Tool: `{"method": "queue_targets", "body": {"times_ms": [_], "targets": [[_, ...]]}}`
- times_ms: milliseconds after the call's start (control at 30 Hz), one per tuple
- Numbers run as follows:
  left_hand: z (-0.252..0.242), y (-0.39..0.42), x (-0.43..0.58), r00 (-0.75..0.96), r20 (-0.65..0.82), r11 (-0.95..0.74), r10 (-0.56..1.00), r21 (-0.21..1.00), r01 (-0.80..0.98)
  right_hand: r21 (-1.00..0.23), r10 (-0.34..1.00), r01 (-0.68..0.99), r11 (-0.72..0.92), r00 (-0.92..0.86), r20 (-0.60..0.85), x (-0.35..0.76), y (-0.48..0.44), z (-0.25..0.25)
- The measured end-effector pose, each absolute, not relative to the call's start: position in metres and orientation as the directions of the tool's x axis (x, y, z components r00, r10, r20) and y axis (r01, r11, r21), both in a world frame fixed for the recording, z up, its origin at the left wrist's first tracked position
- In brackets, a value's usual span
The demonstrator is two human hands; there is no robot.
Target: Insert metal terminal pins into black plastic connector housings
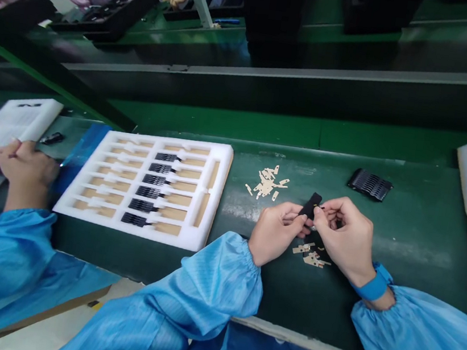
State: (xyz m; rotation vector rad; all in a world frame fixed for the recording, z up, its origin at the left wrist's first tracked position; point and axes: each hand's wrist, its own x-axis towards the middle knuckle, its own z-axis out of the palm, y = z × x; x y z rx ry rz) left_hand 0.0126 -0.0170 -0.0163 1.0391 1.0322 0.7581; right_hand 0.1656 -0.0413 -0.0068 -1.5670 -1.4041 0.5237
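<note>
Your left hand (278,230) clamps the black part (311,204) between thumb and fingers. Your right hand (346,236) is at its right edge; whether these fingers grip it, I cannot tell. Beyond your 2 hands lie pale pieces (265,186).

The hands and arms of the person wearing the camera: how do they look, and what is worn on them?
The left hand and right hand wear no gloves. The left sleeve and right sleeve are loose, shiny light blue fabric, gathered at the cuffs. A deeper blue band circles the right wrist.
</note>
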Motion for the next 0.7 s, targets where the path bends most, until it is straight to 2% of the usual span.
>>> {"method": "queue_targets", "body": {"times_ms": [200, 333, 533, 700], "targets": [[-0.016, -0.03, 0.021, 0.308, -0.278, 0.32, 0.91, 0.943, -0.095, -0.933, 0.886, 0.359, -0.005, 0.434, 0.163, 0.157, -0.044, -0.02], [-0.018, -0.038, 0.025, 0.271, -0.214, 0.245, 0.938, 0.965, -0.087, -0.952, 0.859, 0.306, -0.021, 0.493, 0.14, 0.153, -0.046, -0.024], [-0.02, -0.039, 0.024, 0.244, -0.119, 0.117, 0.962, 0.993, 0.023, -0.967, 0.865, 0.253, 0.024, 0.479, 0.147, 0.153, -0.047, -0.021], [-0.019, -0.036, 0.022, 0.269, -0.154, 0.163, 0.951, 0.986, -0.013, -0.969, 0.868, 0.241, 0.052, 0.469, 0.163, 0.154, -0.046, -0.02]]}}
